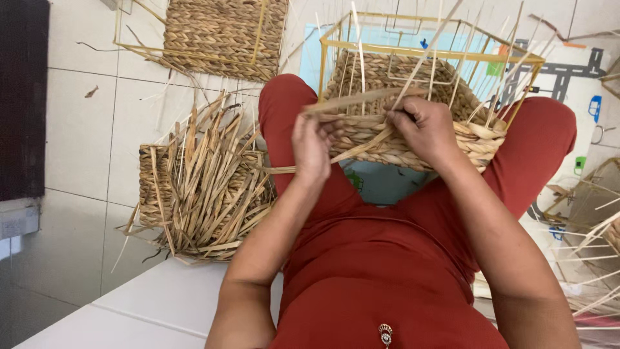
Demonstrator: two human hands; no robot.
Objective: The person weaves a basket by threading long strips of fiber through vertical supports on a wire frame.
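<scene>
A half-woven basket (413, 123) rests on the person's lap between two knees in rust-red cloth, its walls built of thick, twisted straw-coloured rope plaited in rough horizontal rows over a yellow-painted metal wire frame (426, 52) whose upper bars stand bare. Thin pale upright stakes stick out of the weave at many angles, too many and too crossed to count. The left hand (312, 145) has its grip closed, thumb and fingers pinched on a flat dried fibre strand (361, 98) that runs slantwise across the basket's near wall. The right hand (425, 129) lies against that same wall with its fingers curled tight around the strand's other end and the rim of the weave. On the white tiled floor (84, 129) to the left lies a second woven piece (200, 187), bristling with a dense shock of loose flat fibre ends, dry and papery in look. Farther up sits a third basket (223, 35), tightly plaited and squarish, also edged with yellow wire. At the right edge a further wire-and-fibre piece (594, 220) is partly cut off. That makes three woven pieces plainly seen, plus this one part-seen.
</scene>
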